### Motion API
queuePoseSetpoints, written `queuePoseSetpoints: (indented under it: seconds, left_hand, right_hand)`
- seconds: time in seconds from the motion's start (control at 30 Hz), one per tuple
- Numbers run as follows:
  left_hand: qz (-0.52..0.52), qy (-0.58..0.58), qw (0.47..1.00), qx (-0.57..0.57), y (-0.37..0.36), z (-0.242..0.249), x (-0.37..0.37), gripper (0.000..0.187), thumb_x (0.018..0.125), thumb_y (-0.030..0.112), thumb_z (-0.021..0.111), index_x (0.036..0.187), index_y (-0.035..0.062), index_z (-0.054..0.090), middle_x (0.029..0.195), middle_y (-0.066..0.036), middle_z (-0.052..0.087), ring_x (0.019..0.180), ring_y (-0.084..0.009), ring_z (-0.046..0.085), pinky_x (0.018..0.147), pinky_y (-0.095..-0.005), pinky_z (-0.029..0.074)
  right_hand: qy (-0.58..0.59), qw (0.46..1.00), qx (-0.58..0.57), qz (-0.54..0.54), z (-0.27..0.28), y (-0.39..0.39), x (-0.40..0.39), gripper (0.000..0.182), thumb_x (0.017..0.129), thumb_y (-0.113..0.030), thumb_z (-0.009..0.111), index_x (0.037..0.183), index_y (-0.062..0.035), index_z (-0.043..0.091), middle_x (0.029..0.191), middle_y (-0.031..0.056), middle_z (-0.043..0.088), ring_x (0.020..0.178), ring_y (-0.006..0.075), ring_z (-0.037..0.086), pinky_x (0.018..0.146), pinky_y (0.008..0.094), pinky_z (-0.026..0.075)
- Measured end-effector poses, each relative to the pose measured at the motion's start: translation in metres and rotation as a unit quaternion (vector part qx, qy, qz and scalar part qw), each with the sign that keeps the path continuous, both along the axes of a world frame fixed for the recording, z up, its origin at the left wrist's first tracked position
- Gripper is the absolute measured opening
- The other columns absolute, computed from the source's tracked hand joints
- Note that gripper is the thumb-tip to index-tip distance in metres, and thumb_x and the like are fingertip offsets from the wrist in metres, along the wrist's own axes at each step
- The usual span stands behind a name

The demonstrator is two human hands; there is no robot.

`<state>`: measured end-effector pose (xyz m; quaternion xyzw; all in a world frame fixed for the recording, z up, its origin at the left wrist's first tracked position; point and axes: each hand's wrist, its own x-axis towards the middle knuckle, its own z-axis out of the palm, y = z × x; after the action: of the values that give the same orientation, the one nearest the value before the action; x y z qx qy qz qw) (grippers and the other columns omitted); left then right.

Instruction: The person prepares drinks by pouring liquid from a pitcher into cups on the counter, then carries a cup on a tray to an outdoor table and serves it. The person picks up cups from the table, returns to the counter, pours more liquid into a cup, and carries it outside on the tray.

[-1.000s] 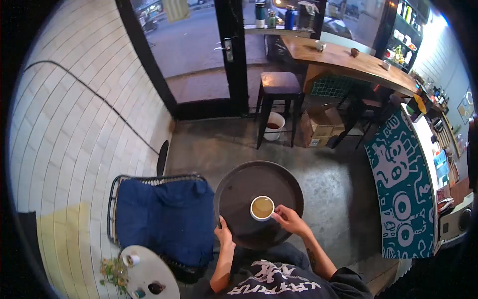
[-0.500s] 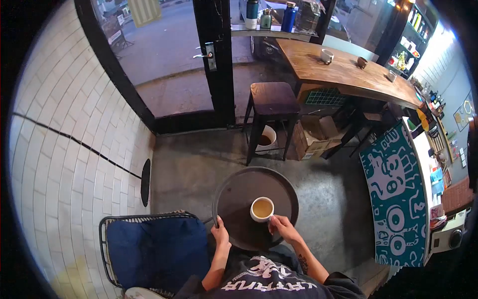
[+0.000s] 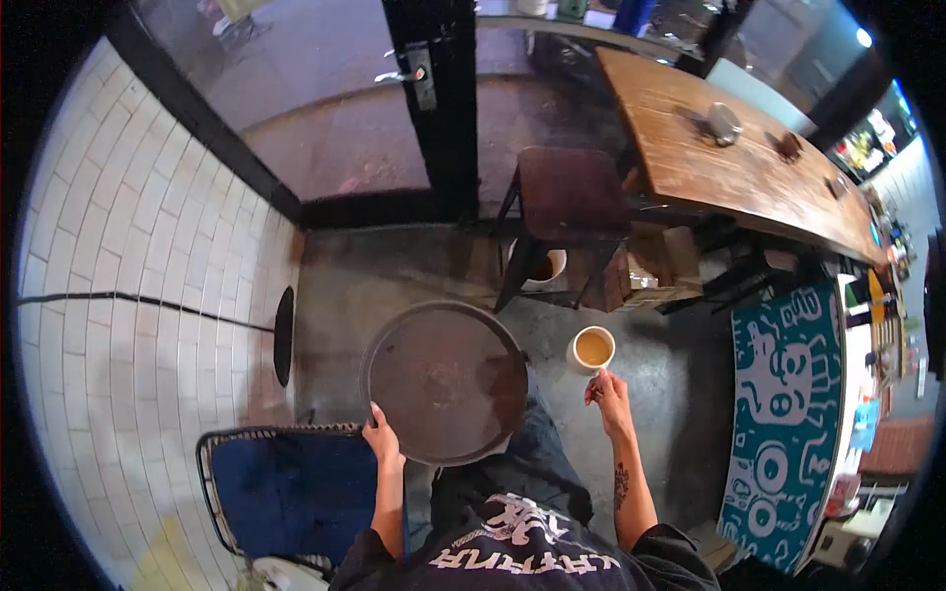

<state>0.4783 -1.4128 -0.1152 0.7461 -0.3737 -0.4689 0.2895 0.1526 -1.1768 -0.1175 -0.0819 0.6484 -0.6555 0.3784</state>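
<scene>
our right grip (image 3: 610, 397) pinches a white ceramic cup (image 3: 582, 364) of tan liquid (image 3: 593, 347), our left grip (image 3: 383, 439) clasps a round dark-brown tray (image 3: 443, 379), white "KATANA" lettering (image 3: 525, 561) on our black shirt (image 3: 532, 582)

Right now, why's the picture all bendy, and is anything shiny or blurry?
Head view: the tiled wall bows and corners go black, probably from a wide lens; head view: a bright light glares at upper right; head view: a mug on the wooden table looks smeared, the held white cup clearer.
</scene>
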Motion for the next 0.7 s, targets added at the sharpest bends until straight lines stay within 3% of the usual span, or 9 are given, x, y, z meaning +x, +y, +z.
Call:
queuePoseSetpoints:
  seconds: [0.17,0.23,0.3,0.43,0.47,0.53,0.57,0.63,0.7]
  left_hand:
    - [0.080,0.052,0.994,0.044,0.010,-0.030,-0.030,0.059,0.097,0.045,0.049,0.123,-0.0080,0.054,0.124,-0.020,0.056,0.114,-0.0299,0.055,0.091,-0.0412,0.046]
    - [0.117,-0.008,0.988,0.101,0.021,-0.051,-0.045,0.064,0.096,0.048,0.050,0.127,-0.0089,0.050,0.126,-0.021,0.055,0.114,-0.0306,0.055,0.091,-0.0418,0.046]
    - [0.139,0.034,0.983,0.116,0.034,-0.059,-0.066,0.071,0.094,0.052,0.050,0.130,-0.0094,0.046,0.128,-0.023,0.052,0.114,-0.0317,0.054,0.091,-0.0424,0.046]
    - [0.146,-0.056,0.955,0.251,0.055,-0.104,-0.083,0.079,0.092,0.058,0.049,0.130,-0.0114,0.043,0.125,-0.023,0.053,0.110,-0.0332,0.055,0.090,-0.0438,0.046]
    - [0.080,-0.003,0.977,0.196,0.062,-0.106,-0.090,0.076,0.093,0.056,0.049,0.127,-0.0123,0.044,0.120,-0.021,0.054,0.105,-0.0320,0.056,0.088,-0.0438,0.047]
    - [0.113,0.005,0.966,0.233,0.069,-0.122,-0.098,0.072,0.094,0.054,0.050,0.122,-0.0122,0.047,0.117,-0.019,0.055,0.103,-0.0304,0.056,0.086,-0.0439,0.047]
    - [0.143,-0.022,0.955,0.260,0.071,-0.134,-0.103,0.067,0.094,0.052,0.050,0.119,-0.0110,0.049,0.114,-0.018,0.056,0.102,-0.0286,0.056,0.085,-0.0433,0.047]
    - [0.208,-0.071,0.925,0.309,0.076,-0.158,-0.113,0.058,0.095,0.047,0.052,0.112,-0.0087,0.054,0.109,-0.014,0.057,0.099,-0.0250,0.056,0.082,-0.0420,0.047]
    - [0.090,-0.055,0.951,0.289,0.070,-0.162,-0.121,0.052,0.095,0.045,0.055,0.106,-0.0060,0.057,0.099,-0.010,0.059,0.092,-0.0208,0.056,0.078,-0.0389,0.047]
  right_hand:
    - [-0.041,0.998,0.037,0.032,-0.098,-0.034,-0.075,0.038,0.100,-0.037,0.047,0.077,-0.0064,0.047,0.069,0.0060,0.052,0.061,0.0159,0.054,0.054,0.0295,0.044]
    - [-0.041,0.998,0.030,0.043,-0.145,-0.055,-0.101,0.037,0.100,-0.036,0.047,0.077,-0.0060,0.047,0.070,0.0061,0.052,0.060,0.0165,0.054,0.054,0.0297,0.045]
    - [-0.070,0.995,0.060,0.040,-0.190,-0.080,-0.123,0.035,0.100,-0.033,0.047,0.078,-0.0059,0.048,0.069,0.0054,0.051,0.060,0.0164,0.053,0.054,0.0302,0.045]
    - [-0.101,0.988,0.111,-0.026,-0.278,-0.131,-0.160,0.031,0.099,-0.027,0.049,0.076,-0.0062,0.049,0.066,0.0029,0.048,0.056,0.0158,0.048,0.052,0.0317,0.041]
    - [-0.103,0.990,0.097,-0.016,-0.307,-0.139,-0.169,0.031,0.099,-0.027,0.049,0.075,-0.0067,0.048,0.064,0.0025,0.047,0.056,0.0156,0.047,0.052,0.0319,0.040]
    - [-0.021,0.994,0.109,0.022,-0.340,-0.156,-0.179,0.034,0.099,-0.031,0.049,0.073,-0.0087,0.047,0.062,0.0032,0.047,0.055,0.0147,0.045,0.053,0.0325,0.039]
    - [0.006,0.999,0.040,0.028,-0.380,-0.157,-0.190,0.035,0.099,-0.032,0.048,0.072,-0.0089,0.047,0.061,0.0031,0.047,0.052,0.0149,0.045,0.051,0.0325,0.039]
    - [-0.029,0.975,0.219,0.038,-0.420,-0.178,-0.218,0.039,0.099,-0.038,0.046,0.078,-0.0063,0.054,0.060,0.0030,0.050,0.052,0.0141,0.051,0.049,0.0311,0.041]
    - [0.025,0.966,0.251,0.054,-0.440,-0.198,-0.236,0.036,0.098,-0.033,0.049,0.075,-0.0061,0.053,0.058,0.0008,0.048,0.049,0.0139,0.050,0.046,0.0322,0.040]
